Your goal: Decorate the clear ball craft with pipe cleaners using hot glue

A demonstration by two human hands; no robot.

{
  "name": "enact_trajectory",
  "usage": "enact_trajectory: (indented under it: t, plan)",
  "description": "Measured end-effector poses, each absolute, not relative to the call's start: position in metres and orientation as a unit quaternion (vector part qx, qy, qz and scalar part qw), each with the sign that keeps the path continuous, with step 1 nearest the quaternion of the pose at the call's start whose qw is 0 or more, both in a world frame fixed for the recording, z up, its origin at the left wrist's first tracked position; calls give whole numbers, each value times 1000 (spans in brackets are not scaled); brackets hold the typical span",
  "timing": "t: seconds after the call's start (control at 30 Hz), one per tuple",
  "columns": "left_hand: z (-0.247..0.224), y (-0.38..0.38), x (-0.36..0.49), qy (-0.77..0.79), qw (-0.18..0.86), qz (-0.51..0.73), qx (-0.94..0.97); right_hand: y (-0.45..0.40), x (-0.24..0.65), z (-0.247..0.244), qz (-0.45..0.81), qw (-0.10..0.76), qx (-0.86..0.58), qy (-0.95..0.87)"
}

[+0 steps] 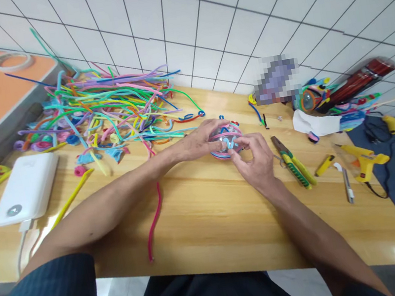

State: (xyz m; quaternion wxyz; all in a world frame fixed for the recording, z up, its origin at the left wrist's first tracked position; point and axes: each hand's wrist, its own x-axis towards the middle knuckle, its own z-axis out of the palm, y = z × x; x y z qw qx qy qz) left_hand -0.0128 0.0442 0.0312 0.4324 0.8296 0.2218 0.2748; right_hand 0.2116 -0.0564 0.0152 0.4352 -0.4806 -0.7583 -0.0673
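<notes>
- One round banded object [224, 137]
- One pair of green-and-yellow pliers [293, 163]
- One white power bank [26, 189]
- One tape roll [28, 60]
- One yellow glue gun [364, 161] on the surface [209, 223]
- Fuzzy craft stems [118, 100]: too many, heaped, to count

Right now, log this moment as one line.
left grip: holding round craft; right grip: at blue curl on round craft; pliers: on table, right of both grips

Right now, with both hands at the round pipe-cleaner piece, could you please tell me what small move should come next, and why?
I would probably press the light-blue strip gently against the round piece, because the right hand is at that strip, and the left hand seems to steady the piece from its other side.
</notes>
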Motion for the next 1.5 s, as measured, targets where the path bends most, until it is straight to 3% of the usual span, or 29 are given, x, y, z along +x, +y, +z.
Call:
enact_trajectory:
  t: [0.47,1.5]
  plan:
    - [32,44,-11,206,491,301,791,-58,208,17,-80,428,-480,-761]
    - [30,39,-9,253,459,303,796,-61,205,15,-29,445,-505,-740]
